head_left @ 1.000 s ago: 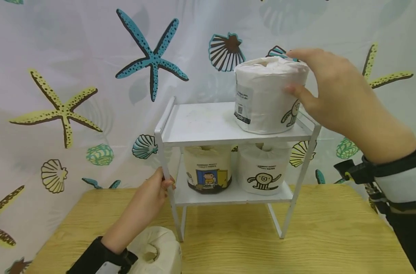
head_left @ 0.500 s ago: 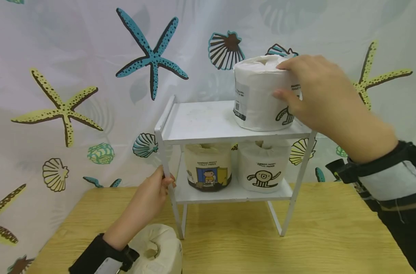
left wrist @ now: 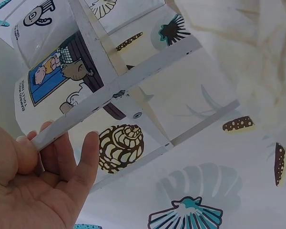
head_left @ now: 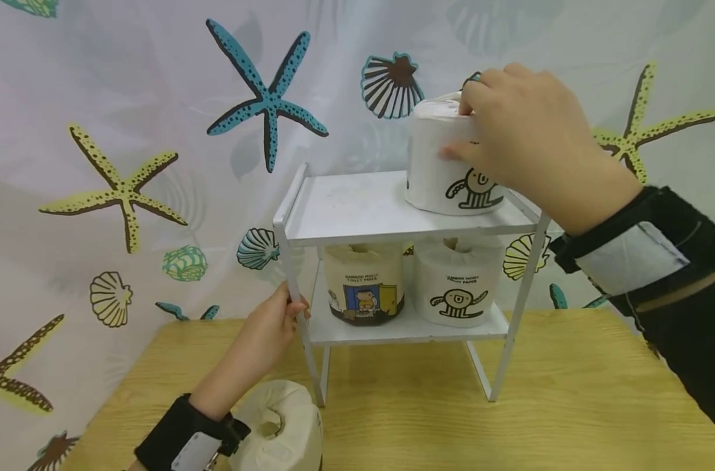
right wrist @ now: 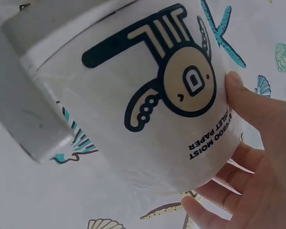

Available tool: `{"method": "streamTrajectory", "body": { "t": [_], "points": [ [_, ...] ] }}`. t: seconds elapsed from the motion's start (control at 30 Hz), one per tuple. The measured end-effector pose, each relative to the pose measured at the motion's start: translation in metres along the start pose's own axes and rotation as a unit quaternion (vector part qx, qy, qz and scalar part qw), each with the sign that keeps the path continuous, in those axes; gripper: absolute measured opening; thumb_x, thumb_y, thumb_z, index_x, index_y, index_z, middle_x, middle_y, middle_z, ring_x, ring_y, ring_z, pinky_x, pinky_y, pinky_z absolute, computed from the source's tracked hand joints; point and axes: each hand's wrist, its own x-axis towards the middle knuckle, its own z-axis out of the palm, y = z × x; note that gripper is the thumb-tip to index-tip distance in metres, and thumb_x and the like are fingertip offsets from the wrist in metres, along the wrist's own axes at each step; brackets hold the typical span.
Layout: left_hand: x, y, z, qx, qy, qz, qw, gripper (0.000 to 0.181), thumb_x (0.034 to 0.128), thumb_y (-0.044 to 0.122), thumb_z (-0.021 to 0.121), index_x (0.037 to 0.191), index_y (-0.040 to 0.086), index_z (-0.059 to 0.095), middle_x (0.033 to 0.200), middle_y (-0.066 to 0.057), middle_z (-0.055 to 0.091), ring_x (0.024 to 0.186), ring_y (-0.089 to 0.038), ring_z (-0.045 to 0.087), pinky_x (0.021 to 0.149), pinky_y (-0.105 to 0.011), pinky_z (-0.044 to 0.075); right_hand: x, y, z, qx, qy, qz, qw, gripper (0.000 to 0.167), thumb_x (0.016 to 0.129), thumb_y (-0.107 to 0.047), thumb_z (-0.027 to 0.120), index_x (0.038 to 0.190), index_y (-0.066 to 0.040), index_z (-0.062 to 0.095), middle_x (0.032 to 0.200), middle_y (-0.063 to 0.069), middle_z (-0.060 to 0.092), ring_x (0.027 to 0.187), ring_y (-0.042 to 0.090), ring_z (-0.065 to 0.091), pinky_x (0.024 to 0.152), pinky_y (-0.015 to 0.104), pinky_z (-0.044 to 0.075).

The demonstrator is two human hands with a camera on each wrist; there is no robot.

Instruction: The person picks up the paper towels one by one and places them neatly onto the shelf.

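Observation:
On the upper shelf of a white two-tier rack point(head_left: 345, 206), toward its right side, stands a wrapped toilet paper roll point(head_left: 428, 160) printed with a cartoon figure. My right hand point(head_left: 528, 134) grips it from the right, thumb on its front side and fingers at its top. The right wrist view shows the thumb of that right hand point(right wrist: 262, 167) against the printed wrapper point(right wrist: 119, 105). My left hand point(head_left: 269, 327) holds the rack's left front leg; in the left wrist view, the fingers of the left hand point(left wrist: 47, 186) curl round that white post point(left wrist: 100, 100).
Two more wrapped rolls stand side by side on the lower shelf, one with a blue-door picture point(head_left: 366, 271) and one with a cartoon figure point(head_left: 457, 278). Another roll point(head_left: 280, 432) stands on the wooden table point(head_left: 416, 405) by my left forearm. A sea-patterned curtain point(head_left: 345, 144) hangs behind.
The upper roll has turned, bringing its cartoon figure to the front and its label with the code out of sight. My right hand has moved left with it. My left hand stays on the leg.

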Motion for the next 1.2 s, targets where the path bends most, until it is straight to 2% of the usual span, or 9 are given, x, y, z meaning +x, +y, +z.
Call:
{"method": "streamTrajectory", "body": {
  "t": [0.2, 0.37, 0.57, 0.63, 0.7, 0.83, 0.93, 1.07, 1.2],
  "points": [
    [0.001, 0.0, 0.0, -0.007, -0.001, -0.009, 0.9999, 0.004, 0.1019, 0.0, 0.05, 0.104, -0.002, 0.053, 0.091, -0.012, 0.062, 0.075, -0.023, 0.054, 0.065, -0.035, 0.047, 0.01, -0.006, 0.002, -0.044, -0.023, -0.001, 0.9988, 0.053, 0.093, -0.042, 0.069, 0.106, 0.008, 0.056, 0.096, 0.023, 0.057, 0.093, 0.04, 0.051, 0.08, 0.055, 0.047],
    [0.0, 0.0, 0.0, -0.004, -0.003, -0.008, 1.0, 0.005, 0.1023, 0.001, 0.049, 0.104, -0.002, 0.052, 0.091, -0.012, 0.061, 0.075, -0.022, 0.053, 0.065, -0.034, 0.047, 0.008, -0.003, -0.001, -0.014, -0.038, 0.012, 0.9991, 0.049, 0.097, -0.039, 0.065, 0.113, 0.007, 0.059, 0.102, 0.024, 0.06, 0.097, 0.041, 0.051, 0.087, 0.056, 0.044],
    [-0.002, 0.0, 0.0, -0.016, -0.013, -0.014, 0.9997, 0.006, 0.1032, 0.004, 0.048, 0.105, -0.001, 0.051, 0.092, -0.008, 0.061, 0.074, -0.019, 0.051, 0.063, -0.032, 0.045, -0.014, 0.003, -0.005, 0.04, -0.048, 0.007, 0.998, 0.049, 0.101, -0.034, 0.056, 0.134, 0.003, 0.055, 0.124, 0.024, 0.061, 0.113, 0.044, 0.051, 0.094, 0.059, 0.042],
    [-0.001, 0.0, -0.001, -0.03, -0.021, -0.016, 0.9992, 0.01, 0.1039, 0.007, 0.046, 0.106, -0.001, 0.051, 0.093, -0.008, 0.061, 0.074, -0.019, 0.05, 0.063, -0.032, 0.044, -0.026, 0.003, -0.004, 0.077, -0.018, 0.007, 0.9968, 0.049, 0.101, -0.03, 0.059, 0.138, 0.001, 0.053, 0.132, 0.023, 0.058, 0.12, 0.044, 0.05, 0.099, 0.058, 0.041],
    [-0.002, 0.0, -0.004, -0.049, -0.032, -0.018, 0.9981, 0.013, 0.1043, 0.01, 0.044, 0.107, -0.001, 0.051, 0.094, -0.009, 0.06, 0.074, -0.019, 0.05, 0.064, -0.032, 0.045, -0.04, 0.003, 0.0, 0.122, 0.034, 0.005, 0.992, 0.047, 0.1, -0.025, 0.061, 0.138, 0.0, 0.053, 0.136, 0.021, 0.056, 0.125, 0.042, 0.049, 0.104, 0.056, 0.039],
    [-0.004, -0.002, -0.015, -0.083, -0.054, -0.013, 0.995, 0.014, 0.1049, 0.01, 0.046, 0.11, -0.001, 0.053, 0.1, -0.01, 0.063, 0.084, -0.024, 0.058, 0.073, -0.036, 0.051, -0.07, 0.0, 0.016, 0.189, 0.16, -0.009, 0.9688, 0.041, 0.096, -0.012, 0.066, 0.134, 0.0, 0.057, 0.134, 0.019, 0.059, 0.125, 0.037, 0.052, 0.107, 0.047, 0.041],
    [-0.007, -0.003, -0.024, -0.084, -0.078, 0.0, 0.9934, 0.016, 0.1048, 0.012, 0.049, 0.114, 0.001, 0.056, 0.111, -0.01, 0.066, 0.103, -0.029, 0.062, 0.086, -0.046, 0.053, -0.092, -0.003, 0.028, 0.21, 0.215, -0.012, 0.9536, 0.038, 0.095, -0.009, 0.064, 0.132, 0.001, 0.059, 0.128, 0.019, 0.062, 0.12, 0.036, 0.057, 0.104, 0.045, 0.044],
    [-0.012, -0.003, -0.033, -0.066, -0.104, 0.002, 0.9924, 0.026, 0.105, 0.019, 0.05, 0.126, 0.004, 0.056, 0.122, -0.009, 0.065, 0.116, -0.032, 0.059, 0.095, -0.054, 0.048, -0.116, -0.005, 0.041, 0.241, 0.273, -0.006, 0.9315, 0.039, 0.099, -0.026, 0.056, 0.121, 0.005, 0.064, 0.116, 0.02, 0.067, 0.107, 0.035, 0.061, 0.101, 0.031, 0.045],
    [-0.016, 0.0, -0.035, -0.05, -0.108, -0.009, 0.9928, 0.03, 0.1052, 0.023, 0.05, 0.132, 0.009, 0.053, 0.126, -0.008, 0.062, 0.115, -0.032, 0.06, 0.09, -0.053, 0.051, -0.137, -0.01, 0.049, 0.275, 0.312, 0.018, 0.9092, 0.05, 0.1, -0.04, 0.053, 0.112, 0.006, 0.067, 0.104, 0.02, 0.069, 0.099, 0.015, 0.061, 0.093, 0.016, 0.04]
  ]
}}
